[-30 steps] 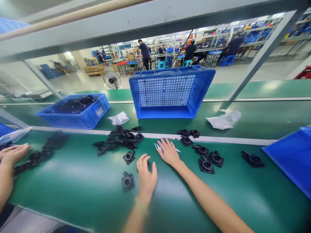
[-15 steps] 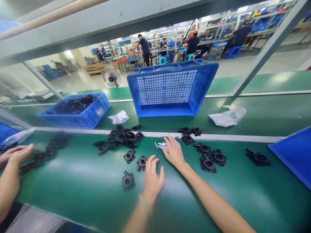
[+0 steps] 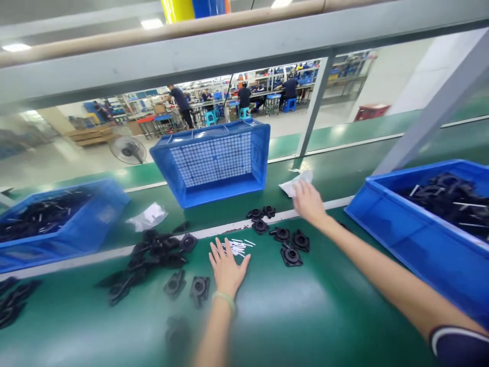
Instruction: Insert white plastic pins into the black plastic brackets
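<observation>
My left hand [image 3: 228, 270] lies open on the green work surface [image 3: 267, 316], fingers spread, at the near edge of a small pile of thin white sticks [image 3: 239, 247]. My right hand [image 3: 308, 204] is stretched out to a crumpled white plastic bag [image 3: 289, 187], its bent fingers closed on the bag's near right side; they are slightly blurred. Several black plastic housings with round centres [image 3: 291, 255] lie between my right forearm and the sticks. Left of my left hand are a heap of similar housings [image 3: 158, 250] and a single housing [image 3: 199, 288].
A blue crate [image 3: 225, 196] stands tipped on its side behind the sticks. Blue bins of black parts stand at left [image 3: 91, 219] and right [image 3: 382, 214]. Another plastic bag [image 3: 148, 217] lies near the left bin. A metal post [image 3: 428, 107] rises at right. People sit and stand beyond.
My right hand has left the white sticks and reached to the plastic bag. My left hand has moved forward to the sticks, fingers spread. The view has turned right, showing the right bin's contents.
</observation>
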Motion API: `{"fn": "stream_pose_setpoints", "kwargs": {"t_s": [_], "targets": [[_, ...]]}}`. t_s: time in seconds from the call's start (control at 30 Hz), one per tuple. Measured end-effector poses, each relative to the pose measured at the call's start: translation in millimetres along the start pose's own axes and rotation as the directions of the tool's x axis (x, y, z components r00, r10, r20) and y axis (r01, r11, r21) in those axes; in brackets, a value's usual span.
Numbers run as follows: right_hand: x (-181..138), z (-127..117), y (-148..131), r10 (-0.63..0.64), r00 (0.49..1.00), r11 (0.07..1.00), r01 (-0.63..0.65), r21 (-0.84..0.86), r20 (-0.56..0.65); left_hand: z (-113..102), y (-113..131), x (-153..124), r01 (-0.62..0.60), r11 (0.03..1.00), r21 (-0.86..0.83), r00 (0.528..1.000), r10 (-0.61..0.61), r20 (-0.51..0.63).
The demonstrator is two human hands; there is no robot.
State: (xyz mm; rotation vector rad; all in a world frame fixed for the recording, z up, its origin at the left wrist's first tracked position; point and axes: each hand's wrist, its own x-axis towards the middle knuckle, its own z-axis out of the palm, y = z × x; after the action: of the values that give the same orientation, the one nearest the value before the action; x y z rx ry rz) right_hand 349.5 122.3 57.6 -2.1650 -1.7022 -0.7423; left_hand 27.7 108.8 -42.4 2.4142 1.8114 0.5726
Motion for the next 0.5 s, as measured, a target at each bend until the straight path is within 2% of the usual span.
{"fn": "stream_pose_setpoints", "kwargs": {"t_s": [0.07,0.13,0.2,0.23,0.27,0.33,0.37,0.4,0.43,0.5], "targets": [[25,4,41,0.115,0.993,0.992,-0.114,-0.044,0.012,0,-1,-1,-0.022,1.000,0.007,1.000,0.022,-0.002],[42,5,67,0.184,0.983,0.982,-0.184,-0.033,0.012,-1,-1,-3,-0.033,0.999,0.005,0.999,0.033,-0.002],[53,4,72,0.200,0.980,0.980,-0.200,-0.008,-0.009,-3,0,-4,-0.028,1.000,-0.004,1.000,0.028,0.010],[56,3,67,0.179,0.983,0.984,-0.178,0.015,-0.046,-4,1,-4,-0.021,1.000,-0.010,1.000,0.021,0.020],[57,2,55,0.141,0.985,0.989,-0.136,0.051,-0.095,-4,2,-4,-0.014,1.000,-0.017,0.999,0.015,0.032],[51,-2,18,-0.009,0.981,0.982,0.046,0.186,-0.195,-5,3,-2,-0.007,0.999,-0.036,0.999,0.009,0.052],[44,-5,-6,-0.104,0.979,0.951,0.150,0.271,-0.176,-6,4,-2,-0.005,0.999,-0.045,0.998,0.008,0.060],[34,-8,-33,-0.214,0.968,0.903,0.247,0.351,-0.131,-6,4,-1,-0.004,0.999,-0.053,0.998,0.008,0.065],[21,-12,-59,-0.353,0.935,0.850,0.337,0.405,-0.038,-6,4,-1,-0.001,0.998,-0.060,0.998,0.005,0.067],[-5,-19,-109,-0.536,0.813,0.804,0.410,0.432,0.228,-6,3,-1,0.010,0.998,-0.069,0.998,-0.005,0.066]]}}
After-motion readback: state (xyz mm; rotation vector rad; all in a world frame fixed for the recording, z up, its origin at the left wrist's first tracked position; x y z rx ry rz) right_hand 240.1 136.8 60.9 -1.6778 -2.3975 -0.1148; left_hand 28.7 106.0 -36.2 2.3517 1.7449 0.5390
